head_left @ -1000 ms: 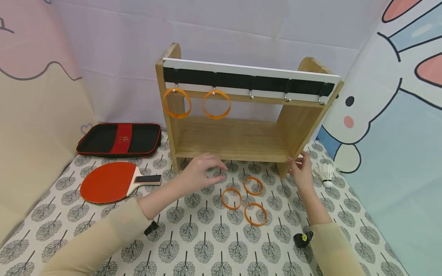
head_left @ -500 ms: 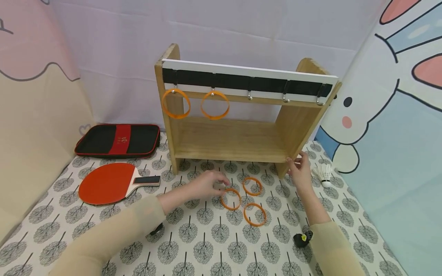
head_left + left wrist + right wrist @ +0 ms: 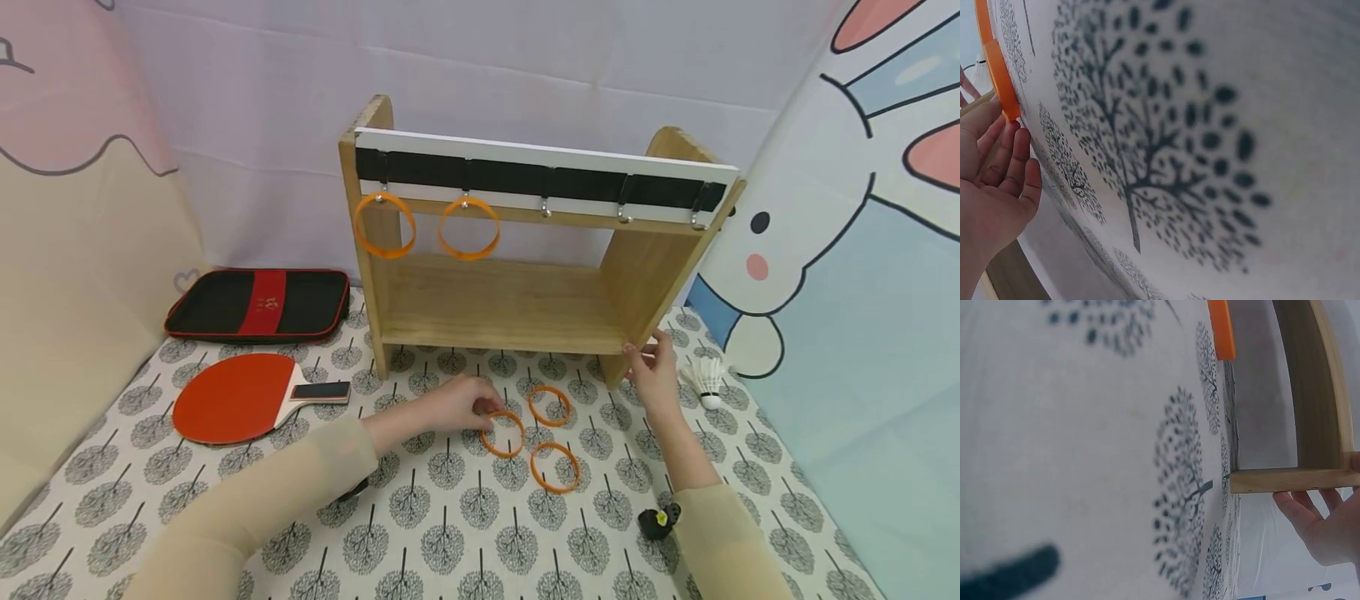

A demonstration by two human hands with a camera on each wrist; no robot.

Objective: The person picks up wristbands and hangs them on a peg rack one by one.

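Observation:
My left hand [image 3: 465, 404] pinches the edge of an orange ring [image 3: 504, 455] lying on the tree-print cloth; in the left wrist view, thumb and fingertips meet on the orange band [image 3: 1002, 81]. Two more rings lie just right of it, one farther back [image 3: 551, 422] and one nearer [image 3: 557, 490]. My right hand [image 3: 654, 379] grips the lower right side panel of the wooden shelf [image 3: 502, 300], thumb and fingers on opposite faces of the wood [image 3: 1291, 480]. Along the shelf's top rail, a hanging ring [image 3: 385, 253] and another ring [image 3: 468, 256] occupy the two leftmost hooks; bare hooks [image 3: 546, 210] continue rightward.
On the left lie a red table tennis bat [image 3: 236, 400] and, behind it, a black-and-red case [image 3: 210, 304]. A shuttlecock [image 3: 708, 383] lies beyond my right hand. A small black object with a yellow flower [image 3: 656, 522] is at my right sleeve. Printed curtains surround the table.
My left hand has come down and forward from in front of the shelf to the leftmost loose ring, and its fingers have closed on it. My right hand stays on the shelf.

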